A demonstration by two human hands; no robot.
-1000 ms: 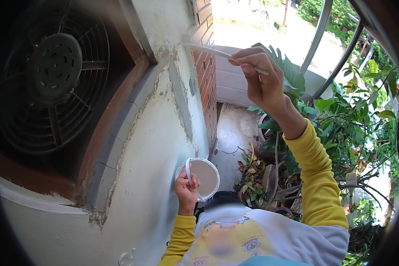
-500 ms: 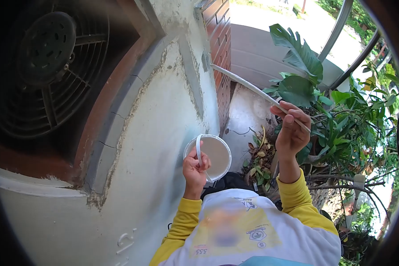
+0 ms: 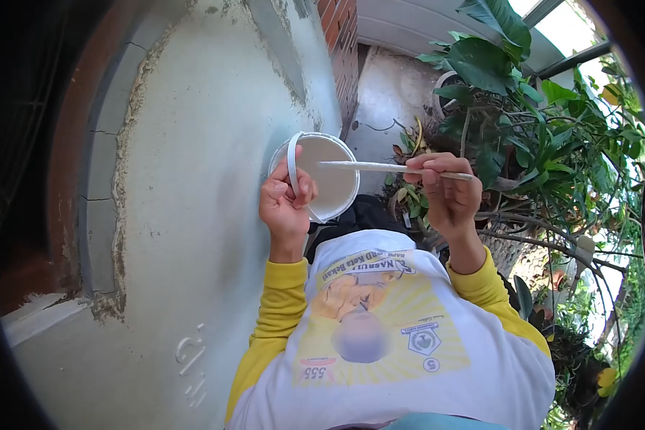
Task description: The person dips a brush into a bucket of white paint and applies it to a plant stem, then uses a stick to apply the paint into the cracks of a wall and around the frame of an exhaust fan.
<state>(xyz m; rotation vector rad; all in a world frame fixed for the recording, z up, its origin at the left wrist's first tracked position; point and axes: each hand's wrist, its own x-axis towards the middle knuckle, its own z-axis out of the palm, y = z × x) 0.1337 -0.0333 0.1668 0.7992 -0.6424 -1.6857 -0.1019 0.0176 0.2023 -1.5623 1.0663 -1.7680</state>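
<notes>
My left hand [image 3: 285, 204] grips the white handle of a small white paint bucket [image 3: 329, 192], holding it up in front of my chest. Pale paint fills the bucket. My right hand [image 3: 444, 193] pinches a thin white brush [image 3: 380, 167] that lies level, its tip over the bucket's open top. Both arms wear yellow sleeves.
A pale plastered wall [image 3: 193, 179] with cracked render stands close on the left, with a dark brown-framed opening [image 3: 29, 143] at its far left. A red brick column [image 3: 344, 36] stands behind the bucket. Leafy potted plants [image 3: 537, 122] crowd the right side over a concrete floor [image 3: 387, 93].
My right hand has come down from the upper wall corner and brought the brush tip over the bucket. The view has tilted down, so the fan grille has left the frame.
</notes>
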